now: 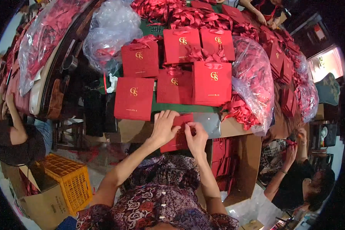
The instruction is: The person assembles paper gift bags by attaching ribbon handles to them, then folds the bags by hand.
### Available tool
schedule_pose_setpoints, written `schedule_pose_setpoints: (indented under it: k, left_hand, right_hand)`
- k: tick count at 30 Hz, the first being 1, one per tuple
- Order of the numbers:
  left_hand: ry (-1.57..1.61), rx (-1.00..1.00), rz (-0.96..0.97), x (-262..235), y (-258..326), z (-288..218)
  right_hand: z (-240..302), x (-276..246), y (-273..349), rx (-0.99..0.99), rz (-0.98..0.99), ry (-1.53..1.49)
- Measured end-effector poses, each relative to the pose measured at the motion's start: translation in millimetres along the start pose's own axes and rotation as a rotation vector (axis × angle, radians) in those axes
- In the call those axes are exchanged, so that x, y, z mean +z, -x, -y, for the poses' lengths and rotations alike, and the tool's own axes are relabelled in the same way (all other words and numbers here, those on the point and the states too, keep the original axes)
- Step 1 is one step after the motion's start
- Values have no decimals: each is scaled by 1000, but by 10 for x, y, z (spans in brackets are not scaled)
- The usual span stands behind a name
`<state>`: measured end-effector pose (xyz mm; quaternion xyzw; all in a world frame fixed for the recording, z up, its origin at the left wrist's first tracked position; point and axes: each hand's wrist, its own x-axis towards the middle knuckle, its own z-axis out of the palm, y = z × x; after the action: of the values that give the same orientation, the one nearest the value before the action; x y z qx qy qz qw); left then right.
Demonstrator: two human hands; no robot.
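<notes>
A red paper gift bag [174, 145] lies flat at the table's front edge, right before me. My left hand [164, 125] rests on its left side, fingers stretched out and thumb toward the middle. On the bag's right side my right hand [197, 138] is closed in a pinch, thumb against forefinger. What sits between those fingertips is hidden. Beyond my hands stand stacks of finished-looking red bags with gold lettering: one stack [134, 99] just left, another [212, 82] to the right, a third [175, 86] between them.
Clear plastic sacks of red ribbon [253, 84] flank the stacks. An open cardboard box [239, 168] holding red bags stands below the table, right of me. A yellow crate [69, 180] is at lower left. Co-workers sit left and right [295, 180]; another's hands [258, 17] show at the far side.
</notes>
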<state>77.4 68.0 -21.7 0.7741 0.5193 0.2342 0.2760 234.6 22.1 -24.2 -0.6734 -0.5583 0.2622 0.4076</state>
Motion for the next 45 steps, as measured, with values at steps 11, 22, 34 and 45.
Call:
schedule_pose_setpoints:
  k: [11, 22, 34, 45]
  left_hand:
    - [95, -12, -15, -57, 177, -95]
    - [16, 45, -87, -46, 279, -203]
    - [41, 99, 96, -167, 236, -16]
    - [-171, 339, 47, -184, 373, -114]
  right_hand:
    - [156, -9, 53, -24, -3, 41]
    - [255, -23, 38, -18, 59, 95]
    - [118, -46, 36, -82, 96, 14]
    - [-10, -330, -143, -116, 490, 62]
